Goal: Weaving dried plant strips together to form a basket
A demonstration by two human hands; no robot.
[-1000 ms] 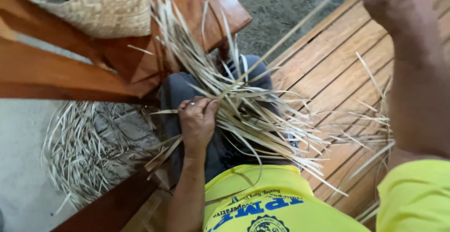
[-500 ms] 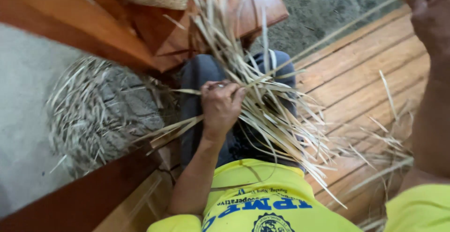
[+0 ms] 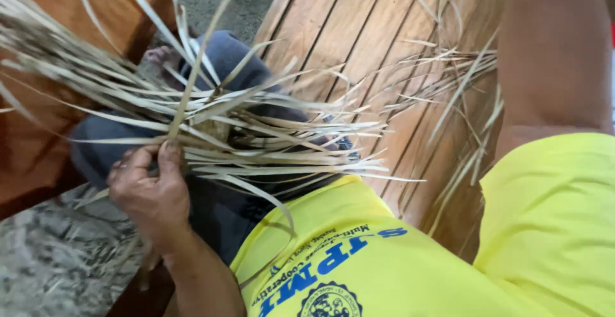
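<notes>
My left hand [image 3: 148, 192] sits low on the left, fingers closed around a bundle of pale dried leaf strips [image 3: 256, 141] that fans out across my lap to both sides. One long strip [image 3: 198, 54] rises from the hand toward the top edge. My right forearm [image 3: 554, 54] runs up the right side; the hand itself is outside the picture. My legs in dark blue trousers [image 3: 224, 54] lie under the strips. I wear a yellow shirt [image 3: 359, 266].
A slatted wooden bench [image 3: 359, 28] lies to my right with loose strips [image 3: 461, 80] scattered on it. A brown wooden piece [image 3: 32, 157] stands at the left. Grey stone floor [image 3: 57, 259] with strip scraps shows at lower left.
The view has dropped closer to my lap and swung right. The woven basket and the right hand have left the picture. The left hand still grips the bundle.
</notes>
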